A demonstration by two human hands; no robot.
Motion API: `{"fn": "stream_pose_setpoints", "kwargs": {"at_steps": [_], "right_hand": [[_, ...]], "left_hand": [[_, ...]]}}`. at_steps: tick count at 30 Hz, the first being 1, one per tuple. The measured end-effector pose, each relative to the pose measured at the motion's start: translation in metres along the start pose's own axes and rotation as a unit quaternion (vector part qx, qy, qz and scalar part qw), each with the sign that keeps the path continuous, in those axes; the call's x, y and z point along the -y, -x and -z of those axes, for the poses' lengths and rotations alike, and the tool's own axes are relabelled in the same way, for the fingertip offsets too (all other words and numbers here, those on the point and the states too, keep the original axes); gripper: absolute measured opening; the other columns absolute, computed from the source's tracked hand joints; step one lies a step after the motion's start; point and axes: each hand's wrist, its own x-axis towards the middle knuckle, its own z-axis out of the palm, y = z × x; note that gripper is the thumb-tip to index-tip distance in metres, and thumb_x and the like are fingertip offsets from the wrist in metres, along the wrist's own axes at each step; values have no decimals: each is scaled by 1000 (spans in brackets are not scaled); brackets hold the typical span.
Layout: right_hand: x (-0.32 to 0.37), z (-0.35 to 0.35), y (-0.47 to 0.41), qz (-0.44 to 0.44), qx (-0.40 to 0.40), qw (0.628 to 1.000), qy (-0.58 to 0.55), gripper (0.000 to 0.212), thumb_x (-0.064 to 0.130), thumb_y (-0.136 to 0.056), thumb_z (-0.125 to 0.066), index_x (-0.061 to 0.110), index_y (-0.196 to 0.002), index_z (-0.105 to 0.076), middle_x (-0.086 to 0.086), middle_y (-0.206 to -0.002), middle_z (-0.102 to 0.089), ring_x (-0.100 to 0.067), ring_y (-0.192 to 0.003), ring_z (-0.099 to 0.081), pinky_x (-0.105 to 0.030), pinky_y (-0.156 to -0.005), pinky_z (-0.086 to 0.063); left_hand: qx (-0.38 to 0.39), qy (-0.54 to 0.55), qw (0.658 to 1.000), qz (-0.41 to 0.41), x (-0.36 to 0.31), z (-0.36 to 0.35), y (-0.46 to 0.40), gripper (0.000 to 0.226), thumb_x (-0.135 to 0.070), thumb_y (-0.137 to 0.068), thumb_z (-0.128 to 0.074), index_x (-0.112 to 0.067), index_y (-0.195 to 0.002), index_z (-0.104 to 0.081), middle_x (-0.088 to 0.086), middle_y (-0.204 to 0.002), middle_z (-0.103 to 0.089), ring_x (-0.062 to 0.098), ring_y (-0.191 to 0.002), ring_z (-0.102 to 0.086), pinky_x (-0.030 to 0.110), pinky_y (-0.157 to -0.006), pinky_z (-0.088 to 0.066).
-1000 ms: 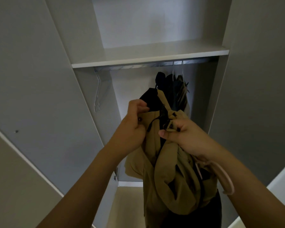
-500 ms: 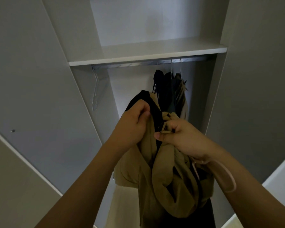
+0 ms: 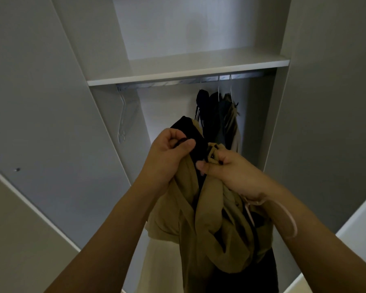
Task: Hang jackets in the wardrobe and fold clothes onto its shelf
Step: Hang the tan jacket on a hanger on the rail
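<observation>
A tan jacket [image 3: 201, 220] with a black lining hangs bunched between both hands in front of the open wardrobe. My left hand [image 3: 167, 157] grips its black collar edge near the top. My right hand [image 3: 226, 172] pinches the tan fabric just to the right; a pink band loops round that wrist. Behind them, several dark and tan jackets [image 3: 218, 115] hang on hangers from the metal rail [image 3: 178, 82]. The white shelf [image 3: 178, 70] above the rail is bare.
An unused wire hanger [image 3: 123, 115] hangs at the rail's left end. The wardrobe's open doors [image 3: 40, 102] stand at left and right. A white surface edge [image 3: 359, 229] shows at lower right.
Both hands have shifted slightly along the jacket's collar, the left now gripping the black edge higher up. The view has tilted a little upward.
</observation>
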Motion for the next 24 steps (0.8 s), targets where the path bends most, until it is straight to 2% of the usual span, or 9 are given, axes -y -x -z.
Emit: {"fn": "stream_pose_setpoints", "kwargs": {"at_steps": [2, 4, 5, 7, 10, 14, 17, 20, 24], "right_hand": [[0, 1, -6, -42, -36, 997, -53, 30, 14, -95, -55, -15, -93, -59, -23, -83, -63, -31, -81, -62, -39, -86, -45], [-6, 11, -12, -72, -78, 990, -89, 23, 9, -98, -47, 2, -77, -56, 1, -53, -63, -3, -56, -61, -28, -81, -40], [-3, 14, -14, -89, -95, 986, -105, 26, 8, -99, -43, 9, -75, -53, 9, -47, -60, 3, -50, -57, -23, -79, -39], [-5, 15, -8, -78, -63, 987, -125, 21, 9, -99, -40, 4, -89, -58, -14, -72, -62, -17, -73, -57, -25, -82, -39], [-8, 14, 5, -54, -21, 992, -112, 37, 12, -100, -42, -21, -108, -56, -38, -104, -55, -26, -93, -52, -37, -89, -41], [-5, 19, 9, -18, 33, 993, -112, 28, 13, -99, -45, -7, -93, -63, -19, -90, -63, -20, -81, -60, -27, -79, -48], [-6, 23, 10, -18, 47, 994, -95, 37, 21, -100, -43, -11, -101, -61, -23, -91, -65, -19, -83, -63, -18, -73, -50], [-1, 26, 11, -21, 69, 995, -73, 37, 27, -100, -43, -2, -100, -66, -13, -93, -69, -14, -84, -64, -18, -77, -49], [-2, 29, 10, -7, 82, 996, -40, 44, 26, -100, -44, -16, -96, -57, -14, -83, -57, -20, -77, -54, -18, -72, -47]], "left_hand": [[0, 29, 1000, 9, -1, 5, 0, 11, -9, -88, -67, -16, -90, -59, 11, -90, -69, 24, -87, -66, 44, -90, -53], [9, 50, 999, 20, -2, 9, 1, 11, -11, -86, -68, -16, -91, -60, 8, -87, -72, 22, -84, -68, 41, -86, -54], [17, 58, 998, 25, -3, 10, 1, 12, -13, -84, -69, -16, -91, -61, 8, -85, -72, 21, -82, -69, 39, -83, -54], [35, 81, 995, 38, -5, 12, 3, 14, -17, -79, -70, -14, -89, -62, 8, -81, -71, 19, -77, -69, 33, -75, -56], [74, 125, 987, 69, -9, 13, 5, 14, -14, -76, -69, -11, -88, -62, 9, -79, -71, 18, -73, -68, 28, -67, -57], [115, 122, 984, 66, -14, 12, 6, 12, -11, -75, -67, -9, -87, -64, 9, -77, -70, 16, -72, -68, 27, -69, -58], [122, 78, 989, 26, -18, 8, 5, 8, -10, -80, -66, -10, -88, -64, 6, -78, -71, 15, -73, -68, 25, -70, -57], [132, 12, 991, -20, -21, 3, 6, 8, -5, -89, -61, -12, -89, -65, 5, -79, -72, 14, -77, -68, 23, -73, -55], [151, -53, 986, -44, -22, 1, 10, 15, -8, -91, -62, -21, -88, -68, 3, -84, -71, 16, -82, -66, 29, -78, -51]]}}
